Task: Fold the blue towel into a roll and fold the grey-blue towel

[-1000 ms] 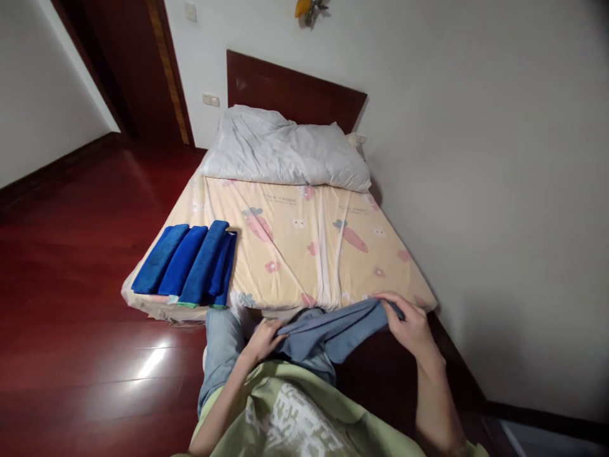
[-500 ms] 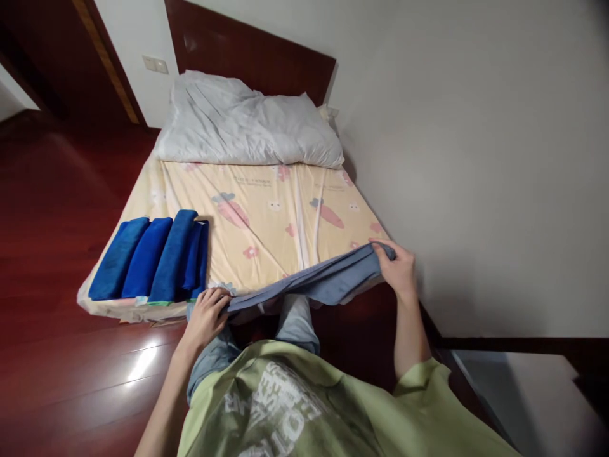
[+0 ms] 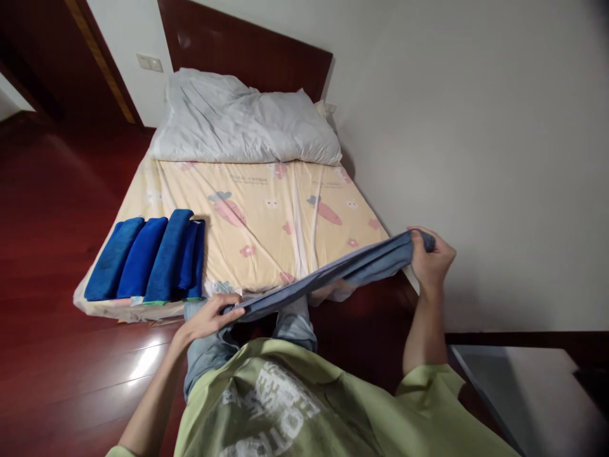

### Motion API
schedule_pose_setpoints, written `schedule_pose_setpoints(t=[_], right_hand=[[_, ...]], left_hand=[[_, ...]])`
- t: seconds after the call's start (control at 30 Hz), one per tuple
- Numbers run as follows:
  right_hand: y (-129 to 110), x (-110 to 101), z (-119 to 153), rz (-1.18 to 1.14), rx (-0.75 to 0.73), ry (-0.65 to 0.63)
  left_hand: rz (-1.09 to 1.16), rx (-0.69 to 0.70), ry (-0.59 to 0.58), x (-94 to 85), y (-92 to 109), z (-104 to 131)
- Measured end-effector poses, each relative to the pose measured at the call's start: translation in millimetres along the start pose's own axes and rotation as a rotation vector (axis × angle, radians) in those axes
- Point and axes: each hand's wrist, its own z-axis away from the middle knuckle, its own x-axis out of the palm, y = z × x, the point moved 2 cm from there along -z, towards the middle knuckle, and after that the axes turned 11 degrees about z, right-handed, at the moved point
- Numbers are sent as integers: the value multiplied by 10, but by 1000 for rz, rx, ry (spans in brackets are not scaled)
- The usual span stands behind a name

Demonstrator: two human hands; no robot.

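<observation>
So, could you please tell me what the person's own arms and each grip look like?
The left grip and right grip are bare hands, with no glove, ring or watch visible. The left forearm and right forearm are uncovered. The right sleeve is short, loose and light green; only an edge of the left sleeve shows, also green.

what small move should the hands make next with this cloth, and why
I'd probably lower the grey-blue cloth onto the bed: the left hand and right hand hold it stretched between them by the bed's near edge, and folded blue cloths lie along that edge, on the left.
</observation>
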Motion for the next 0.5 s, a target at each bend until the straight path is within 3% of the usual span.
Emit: schedule_pose_setpoints(t=[0.1, 0.2, 0.37, 0.5], right_hand=[[85, -10, 47, -12, 32, -21], [138, -15, 103, -2, 33, -11], [173, -55, 100, 5, 23, 38], [194, -100, 77, 17, 26, 58]], left_hand=[[-19, 69, 15, -14, 48, -5], [-201, 110, 85, -12, 1, -20], [-451, 19, 175, -32, -208, -37], [-471, -67, 241, -98, -420, -22]])
